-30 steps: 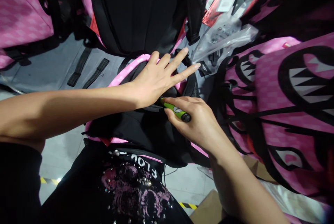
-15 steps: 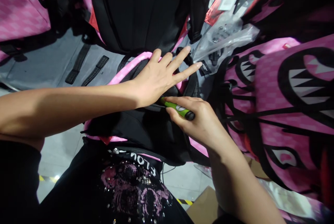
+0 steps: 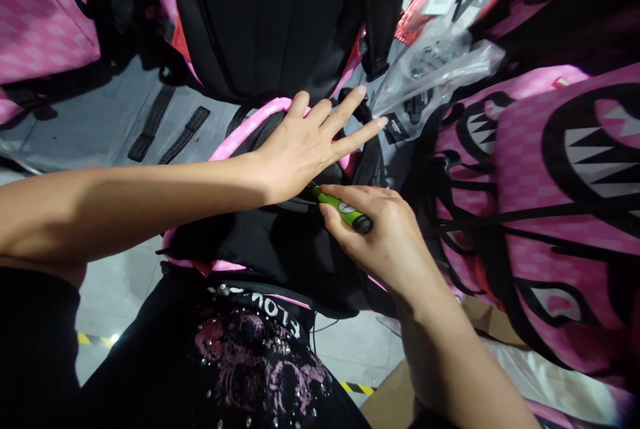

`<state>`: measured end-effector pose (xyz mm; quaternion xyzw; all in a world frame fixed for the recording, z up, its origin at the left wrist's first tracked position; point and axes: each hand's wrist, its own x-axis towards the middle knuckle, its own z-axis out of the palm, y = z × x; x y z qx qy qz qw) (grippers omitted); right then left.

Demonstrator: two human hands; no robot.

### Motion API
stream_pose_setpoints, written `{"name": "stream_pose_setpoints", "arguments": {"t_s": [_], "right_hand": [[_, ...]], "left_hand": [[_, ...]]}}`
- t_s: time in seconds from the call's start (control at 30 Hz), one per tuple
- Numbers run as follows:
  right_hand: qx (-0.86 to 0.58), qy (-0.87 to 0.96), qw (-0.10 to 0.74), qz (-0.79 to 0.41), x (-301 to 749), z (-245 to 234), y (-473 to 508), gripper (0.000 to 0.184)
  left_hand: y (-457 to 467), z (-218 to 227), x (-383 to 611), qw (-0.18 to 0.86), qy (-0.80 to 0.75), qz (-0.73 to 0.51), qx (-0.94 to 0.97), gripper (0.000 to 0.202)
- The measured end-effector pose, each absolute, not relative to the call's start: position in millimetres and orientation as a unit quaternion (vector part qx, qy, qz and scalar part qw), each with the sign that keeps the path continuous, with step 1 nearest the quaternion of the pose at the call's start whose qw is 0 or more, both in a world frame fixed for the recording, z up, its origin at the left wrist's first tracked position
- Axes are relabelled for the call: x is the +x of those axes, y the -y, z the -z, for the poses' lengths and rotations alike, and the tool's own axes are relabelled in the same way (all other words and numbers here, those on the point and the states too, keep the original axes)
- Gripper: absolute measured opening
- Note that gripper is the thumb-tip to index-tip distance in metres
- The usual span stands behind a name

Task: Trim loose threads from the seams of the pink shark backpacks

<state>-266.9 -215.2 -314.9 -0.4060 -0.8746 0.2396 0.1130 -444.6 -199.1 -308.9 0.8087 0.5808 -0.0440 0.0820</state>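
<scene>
The green tool [image 3: 345, 210] sits in my right hand [image 3: 385, 236], my fingers clamped round its shaft, its black end sticking out past my knuckles and its tip pointing left, under the heel of my left hand [image 3: 305, 146]. The tip meets the black top of the backpack [image 3: 260, 249] that lies at the near edge of the worktop [image 3: 100, 122], right against my body; I cannot tell what the tip touches there. My left hand rests flat on that backpack, fingers spread apart and stretched toward the right, covering part of its pink rim.

Just beyond my left fingertips lies a clear plastic bag [image 3: 435, 69] with small dark parts inside. Behind the backpack, toward the far edge, a big black bag [image 3: 270, 16] stands. To the left of it, on the bare grey worktop, two black straps [image 3: 165, 122] lie side by side. At the far left corner is a pink checked bag [image 3: 40, 16]. The whole right side is filled by a pink bag with black mouths and white teeth [image 3: 550, 216]. Below the near edge I see my black shirt with pink sequins [image 3: 250, 362] and a cardboard box [image 3: 395, 402] on the floor
</scene>
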Motion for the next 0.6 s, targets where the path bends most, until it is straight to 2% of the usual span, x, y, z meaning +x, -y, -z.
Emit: {"name": "stream_pose_setpoints", "arguments": {"t_s": [0.3,0.47,0.6], "right_hand": [[-0.395,0.873,0.126,-0.256,-267.5,317.9,215.8,0.024],[-0.419,0.874,0.129,-0.209,-260.8,318.2,220.2,0.023],[-0.406,0.869,0.158,-0.236,-265.7,318.5,226.7,0.021]], "left_hand": [[198.8,317.9,-445.7,0.075,-0.561,-0.007,0.825,0.084],[198.9,302.5,-464.4,0.058,-0.550,0.037,0.832,0.109],[207.6,282.8,-482.5,0.106,-0.594,0.093,0.792,0.122]]}}
